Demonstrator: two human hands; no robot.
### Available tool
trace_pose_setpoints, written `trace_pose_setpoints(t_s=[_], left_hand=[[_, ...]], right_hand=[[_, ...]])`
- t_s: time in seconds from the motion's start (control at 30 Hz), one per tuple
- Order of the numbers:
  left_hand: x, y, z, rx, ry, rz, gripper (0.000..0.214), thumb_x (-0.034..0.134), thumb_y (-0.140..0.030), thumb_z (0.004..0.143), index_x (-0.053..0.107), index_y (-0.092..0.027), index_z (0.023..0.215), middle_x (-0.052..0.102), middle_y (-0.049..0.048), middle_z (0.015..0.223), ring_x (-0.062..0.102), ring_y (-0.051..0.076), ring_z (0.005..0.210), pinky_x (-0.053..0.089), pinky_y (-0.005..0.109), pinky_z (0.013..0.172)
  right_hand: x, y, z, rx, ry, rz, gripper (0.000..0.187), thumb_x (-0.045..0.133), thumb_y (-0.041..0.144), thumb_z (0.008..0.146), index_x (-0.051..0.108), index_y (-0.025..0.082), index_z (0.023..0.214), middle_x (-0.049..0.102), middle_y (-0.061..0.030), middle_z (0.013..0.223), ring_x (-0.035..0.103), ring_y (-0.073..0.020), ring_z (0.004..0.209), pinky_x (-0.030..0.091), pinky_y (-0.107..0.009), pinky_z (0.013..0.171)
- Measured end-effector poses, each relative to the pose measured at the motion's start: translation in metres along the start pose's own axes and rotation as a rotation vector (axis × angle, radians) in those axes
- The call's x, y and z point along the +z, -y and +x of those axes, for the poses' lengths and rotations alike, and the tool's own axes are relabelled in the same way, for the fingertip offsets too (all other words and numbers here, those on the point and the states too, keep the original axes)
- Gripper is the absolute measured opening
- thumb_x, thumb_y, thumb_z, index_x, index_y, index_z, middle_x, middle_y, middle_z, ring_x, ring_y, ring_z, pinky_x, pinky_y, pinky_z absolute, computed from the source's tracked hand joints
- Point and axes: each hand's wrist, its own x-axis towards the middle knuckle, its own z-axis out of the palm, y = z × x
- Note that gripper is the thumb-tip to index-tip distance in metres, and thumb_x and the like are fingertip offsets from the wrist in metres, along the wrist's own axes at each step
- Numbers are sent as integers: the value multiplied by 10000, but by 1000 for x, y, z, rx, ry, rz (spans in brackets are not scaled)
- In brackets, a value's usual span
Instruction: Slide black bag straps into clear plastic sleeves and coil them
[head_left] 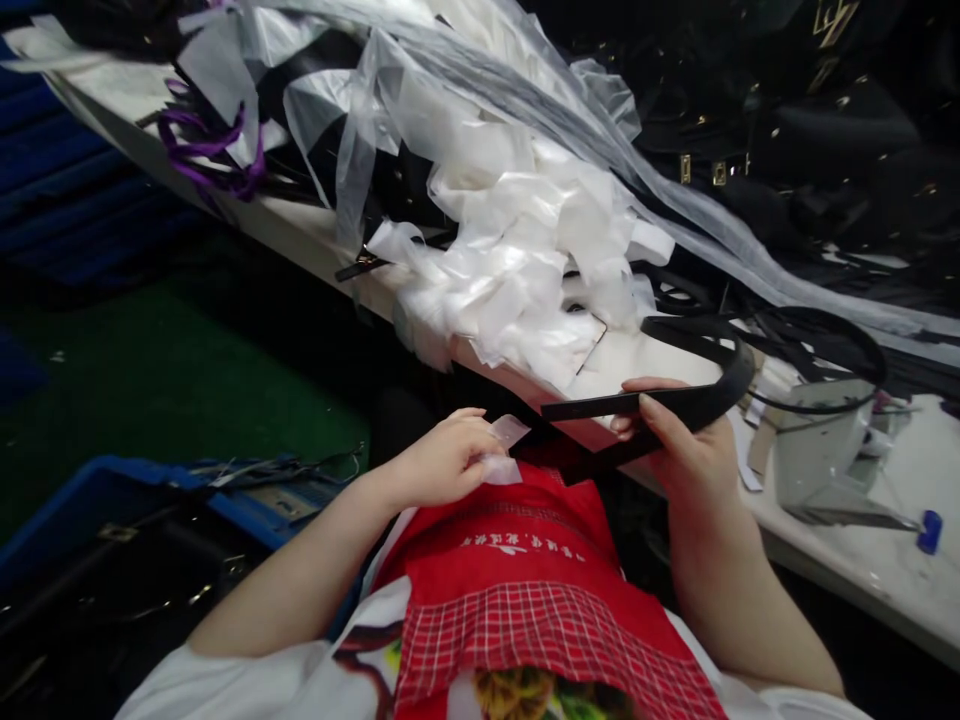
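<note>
My right hand (690,440) is closed on a black strap (701,400), pinching it between thumb and fingers. One flat end of the strap points left, and the rest loops back over the white table. In front of the red apron (517,540), my left hand (450,455) is closed on a small piece of translucent white film (508,432), whose ends stick out past the fingers. The two hands are apart, and the strap's end lies between them, a little above the film.
Crumpled translucent wrapping (517,240) is heaped on the white table (832,540). Black pieces with gold-coloured hardware (701,170) lie at the back right. Purple cord (214,150) hangs at the table's left edge. A blue crate (97,490) with black items stands at lower left.
</note>
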Motion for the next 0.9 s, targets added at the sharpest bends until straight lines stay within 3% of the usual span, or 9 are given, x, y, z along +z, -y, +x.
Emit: trace_pose_setpoints(t_s=[0.17, 0.37, 0.6, 0.77, 0.9], left_hand=[[-1, -1, 8, 62, 21, -12, 235, 473, -51, 802, 669, -181, 809, 690, -33, 770, 601, 128, 756, 294, 391, 1118], [-7, -7, 16, 59, 15, -53, 245, 505, -42, 782, 703, -164, 857, 698, 33, 886, 601, 182, 904, 417, 291, 889], [-6, -4, 19, 31, 31, -97, 266, 502, -58, 799, 732, -160, 886, 705, 41, 887, 625, 167, 859, 433, 256, 826], [-5, -4, 21, 34, 20, -121, 331, 492, -39, 761, 739, -170, 937, 727, 41, 930, 642, 176, 889, 441, 260, 843], [-5, -4, 22, 59, 34, -158, 285, 497, -63, 809, 729, -165, 939, 729, 45, 943, 647, 170, 884, 445, 254, 843]], right_hand=[[4, -7, 1, 59, 54, -64, 277, 716, 404, 839, 722, 201, 1028, 729, -38, 724, 684, -161, 596, 591, -276, 591], [1, -17, 8, 88, 178, -112, 295, 705, 416, 850, 730, 194, 1042, 740, -49, 746, 693, -162, 623, 588, -259, 598], [-2, -10, 7, -13, 39, -11, 218, 719, 361, 846, 741, 216, 1008, 734, -27, 725, 692, -151, 590, 586, -236, 558], [-4, -17, 10, 23, 143, -14, 202, 707, 333, 863, 737, 220, 1028, 740, -26, 725, 703, -138, 610, 592, -214, 589], [-1, -20, 12, 90, 238, -37, 224, 708, 355, 859, 740, 206, 1023, 754, -48, 758, 718, -148, 655, 596, -215, 614]])
